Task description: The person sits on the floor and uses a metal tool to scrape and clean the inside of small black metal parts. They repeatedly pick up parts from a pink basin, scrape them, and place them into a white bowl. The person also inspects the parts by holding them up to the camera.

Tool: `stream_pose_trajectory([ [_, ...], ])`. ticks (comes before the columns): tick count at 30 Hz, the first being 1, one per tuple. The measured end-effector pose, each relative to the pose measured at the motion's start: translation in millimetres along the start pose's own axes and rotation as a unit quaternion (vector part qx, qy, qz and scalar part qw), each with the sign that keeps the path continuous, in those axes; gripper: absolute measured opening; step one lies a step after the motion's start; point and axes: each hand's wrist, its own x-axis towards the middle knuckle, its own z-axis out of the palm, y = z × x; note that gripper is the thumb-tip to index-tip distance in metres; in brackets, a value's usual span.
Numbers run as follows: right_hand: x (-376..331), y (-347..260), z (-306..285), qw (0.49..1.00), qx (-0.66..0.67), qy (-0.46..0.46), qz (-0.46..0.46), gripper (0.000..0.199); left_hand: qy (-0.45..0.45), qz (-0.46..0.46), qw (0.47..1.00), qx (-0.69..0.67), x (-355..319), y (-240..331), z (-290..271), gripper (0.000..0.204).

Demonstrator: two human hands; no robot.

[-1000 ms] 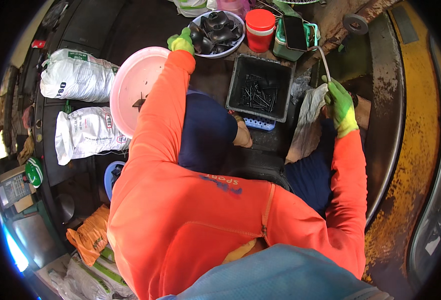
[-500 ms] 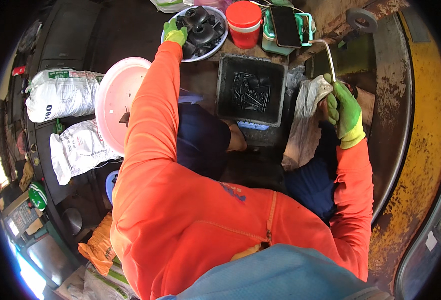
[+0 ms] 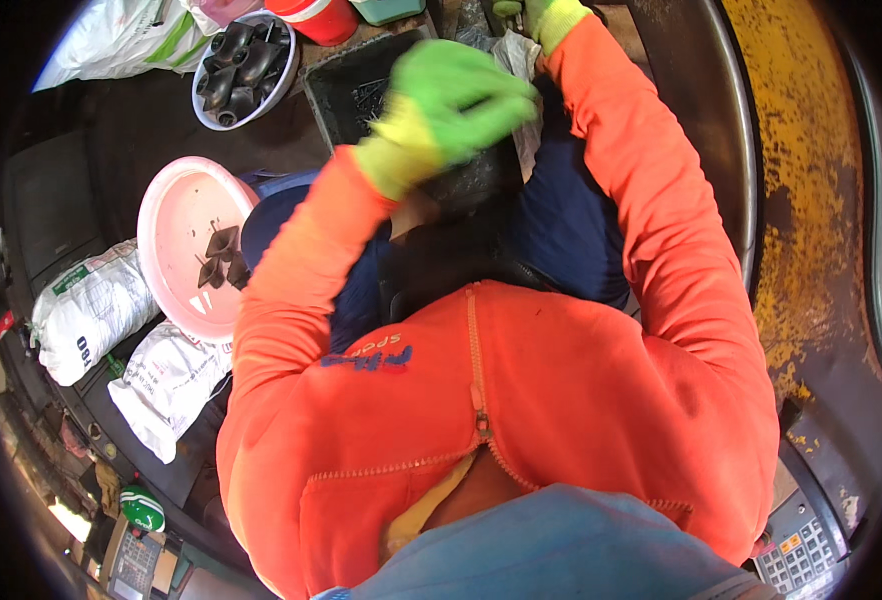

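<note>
My left hand [image 3: 456,105], in a green and yellow glove, is blurred by motion above the black tray [image 3: 346,130]. Its fingers are smeared, so I cannot make out anything in them. Some thin dark pins [image 3: 369,98] lie in the tray, partly hidden by the glove. At the top edge, my gloved right hand [image 3: 558,20] is cut off by the frame, and its fingers do not show clearly. A grey-white cloth [image 3: 517,58] hangs just below it. Glossy black hollow parts [image 3: 258,62] fill a white basin [image 3: 279,97] to the left of the tray.
A pink basin [image 3: 166,210] at left holds several dark angular pieces [image 3: 223,243]. White sacks [image 3: 96,310] lie beyond it. A red container [image 3: 321,20] stands at the top. On the right runs a worn yellow metal frame [image 3: 796,200], with a keypad [image 3: 799,550] at lower right.
My left hand has left the basin of black parts and come right, over the tray. The view has shifted, bringing my right hand to the top edge; its bent metal rod is out of view.
</note>
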Motion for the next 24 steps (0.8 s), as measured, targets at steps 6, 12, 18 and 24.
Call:
stream_pose_trajectory([
  [6,15,19,-14,0.999,0.015,-0.003,-0.032,0.018,-0.004,-0.126,0.992,0.014,41,77,63,0.019],
  [12,28,27,-25,0.997,0.052,0.010,-0.054,0.016,-0.052,-0.003,0.998,-0.021,27,112,67,0.010],
  [18,87,32,-65,0.981,0.163,-0.103,-0.021,0.021,-0.014,-0.078,0.987,0.141,24,105,70,0.010],
  [24,84,26,-78,0.980,0.127,-0.154,-0.003,0.029,0.018,-0.100,0.968,0.231,24,49,57,0.012],
])
